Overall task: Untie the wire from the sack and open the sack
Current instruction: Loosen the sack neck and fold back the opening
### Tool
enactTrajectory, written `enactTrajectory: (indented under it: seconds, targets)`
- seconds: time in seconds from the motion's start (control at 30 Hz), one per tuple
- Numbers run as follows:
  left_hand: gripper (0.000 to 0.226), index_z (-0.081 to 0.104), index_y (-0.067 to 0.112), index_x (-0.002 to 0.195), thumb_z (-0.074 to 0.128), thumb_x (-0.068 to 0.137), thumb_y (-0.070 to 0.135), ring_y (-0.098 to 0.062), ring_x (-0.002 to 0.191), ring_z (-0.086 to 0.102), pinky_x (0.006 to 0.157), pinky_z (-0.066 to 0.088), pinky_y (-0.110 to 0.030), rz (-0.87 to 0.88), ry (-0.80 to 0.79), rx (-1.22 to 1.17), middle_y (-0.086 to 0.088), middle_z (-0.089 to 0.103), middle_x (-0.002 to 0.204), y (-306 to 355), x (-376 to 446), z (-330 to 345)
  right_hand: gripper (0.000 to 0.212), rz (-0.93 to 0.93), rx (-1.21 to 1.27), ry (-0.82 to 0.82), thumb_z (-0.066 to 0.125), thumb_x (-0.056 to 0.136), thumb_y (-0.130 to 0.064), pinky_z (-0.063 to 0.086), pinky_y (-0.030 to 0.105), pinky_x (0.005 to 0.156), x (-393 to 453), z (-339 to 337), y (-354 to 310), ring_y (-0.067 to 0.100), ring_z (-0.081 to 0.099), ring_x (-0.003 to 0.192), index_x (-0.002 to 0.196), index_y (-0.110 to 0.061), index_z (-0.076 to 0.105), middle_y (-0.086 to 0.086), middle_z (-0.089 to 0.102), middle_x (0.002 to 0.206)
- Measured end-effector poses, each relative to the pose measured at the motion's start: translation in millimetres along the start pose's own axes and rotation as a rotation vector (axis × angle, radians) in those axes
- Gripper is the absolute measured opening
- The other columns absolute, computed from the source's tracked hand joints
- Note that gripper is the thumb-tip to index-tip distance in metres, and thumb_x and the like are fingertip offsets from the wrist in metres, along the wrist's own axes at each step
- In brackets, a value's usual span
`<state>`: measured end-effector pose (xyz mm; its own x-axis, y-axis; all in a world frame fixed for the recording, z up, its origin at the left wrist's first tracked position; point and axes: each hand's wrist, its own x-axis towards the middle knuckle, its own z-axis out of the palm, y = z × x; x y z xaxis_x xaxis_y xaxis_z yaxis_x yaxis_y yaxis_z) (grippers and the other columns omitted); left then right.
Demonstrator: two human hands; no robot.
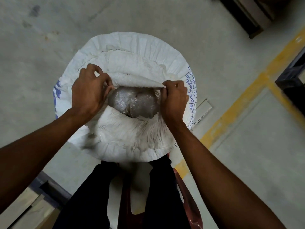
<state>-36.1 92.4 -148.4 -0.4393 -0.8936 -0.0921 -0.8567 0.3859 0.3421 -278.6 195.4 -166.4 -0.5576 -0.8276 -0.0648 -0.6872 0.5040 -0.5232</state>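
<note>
A white woven sack [132, 52] with blue print stands upright on the concrete floor in front of me. Its mouth is spread wide, and a clear plastic liner [133, 101] over grey contents shows in the opening. My left hand [89, 91] pinches the mouth's rim at the left side. My right hand [174, 100] pinches the rim at the right side. The far flap of the mouth stretches between both hands. I see no wire anywhere in the view.
My dark trouser legs [158, 192] and a red plastic chair [189, 205] are right behind the sack. A yellow floor line [239, 103] runs at the right, dark frames [292, 76] beyond it. Boards [24, 210] lie at the lower left.
</note>
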Motion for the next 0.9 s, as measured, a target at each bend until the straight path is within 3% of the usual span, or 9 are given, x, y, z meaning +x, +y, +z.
enactTrajectory:
  seconds: [0.1,0.17,0.27,0.33,0.43,0.5,0.7,0.8,0.9]
  targets:
    - [0.001,0.063,0.023,0.1,0.064,0.101,0.023,-0.032,0.097,0.061,0.074,0.047,-0.041,-0.038,0.02,-0.167,-0.003,0.064,0.103,0,4,6,0.018,0.128,0.308,0.018,0.05,0.1,-0.009,0.038,0.029,0.07,4,6,-9,0.018,0.061,0.079,0.098,-0.013,0.068,-0.003,0.068,0.085]
    - [0.006,0.058,0.021,0.105,0.06,0.102,0.016,-0.028,0.085,0.065,0.073,0.046,-0.037,-0.101,0.031,-0.305,0.0,0.066,0.089,3,7,9,0.019,0.192,0.386,0.051,0.05,0.1,-0.005,0.04,0.028,0.071,6,9,-15,0.016,0.062,0.079,0.1,-0.01,0.069,-0.005,0.069,0.086]
    - [0.014,0.057,0.02,0.118,0.053,0.106,0.014,-0.024,0.075,0.062,0.075,0.046,-0.037,-0.163,0.087,-0.469,-0.014,0.066,0.083,7,13,12,0.02,0.245,0.474,0.068,0.048,0.102,-0.005,0.049,0.03,0.078,10,12,-21,0.016,0.064,0.084,0.101,-0.008,0.068,-0.003,0.07,0.091]
    - [0.019,0.06,0.016,0.123,0.046,0.109,0.015,-0.012,0.066,0.052,0.068,0.039,-0.034,-0.167,0.129,-0.51,-0.005,0.057,0.073,10,17,14,0.019,0.275,0.486,0.046,0.046,0.104,-0.008,0.049,0.031,0.078,14,14,-25,0.017,0.062,0.083,0.099,-0.008,0.064,-0.002,0.068,0.089]
    - [0.031,0.065,0.008,0.123,0.038,0.114,0.022,-0.006,0.081,0.059,0.076,0.04,-0.029,-0.173,0.164,-0.471,0.006,0.068,0.093,11,24,10,0.021,0.286,0.473,-0.003,0.044,0.107,-0.012,0.046,0.036,0.076,20,19,-32,0.02,0.058,0.08,0.092,-0.007,0.058,0.002,0.063,0.085]
    - [0.036,0.067,0.008,0.118,0.036,0.115,0.026,-0.013,0.094,0.061,0.081,0.043,-0.03,-0.181,0.169,-0.43,-0.002,0.072,0.104,8,28,8,0.023,0.284,0.48,-0.034,0.044,0.107,-0.014,0.043,0.034,0.073,23,19,-35,0.018,0.053,0.076,0.086,-0.011,0.054,0.0,0.059,0.081]
    - [0.053,0.061,0.008,0.078,0.052,0.108,0.051,-0.021,0.069,0.052,0.067,0.034,-0.035,-0.188,0.081,-0.423,-0.01,0.059,0.069,-6,50,-7,0.043,0.487,0.693,-0.204,0.056,0.1,-0.017,0.042,0.026,0.064,42,3,-44,0.003,0.046,0.058,0.059,-0.022,0.049,-0.01,0.052,0.06]
    - [0.062,0.059,0.002,0.072,0.057,0.103,0.056,-0.022,0.066,0.05,0.067,0.04,-0.04,-0.202,0.093,-0.453,-0.016,0.056,0.067,-12,60,-18,0.033,0.549,0.775,-0.332,0.062,0.088,-0.031,0.06,0.049,0.086,57,-2,-43,0.026,0.071,0.083,0.075,-0.003,0.072,0.015,0.078,0.085]
    - [0.068,0.062,-0.001,0.075,0.064,0.096,0.063,-0.014,0.06,0.045,0.061,0.038,-0.034,-0.259,0.156,-0.47,-0.016,0.055,0.069,-14,69,-26,0.052,0.469,0.768,-0.377,0.066,0.079,-0.048,0.056,0.063,0.095,62,-6,-45,0.031,0.073,0.091,0.088,0.003,0.071,0.027,0.075,0.104]
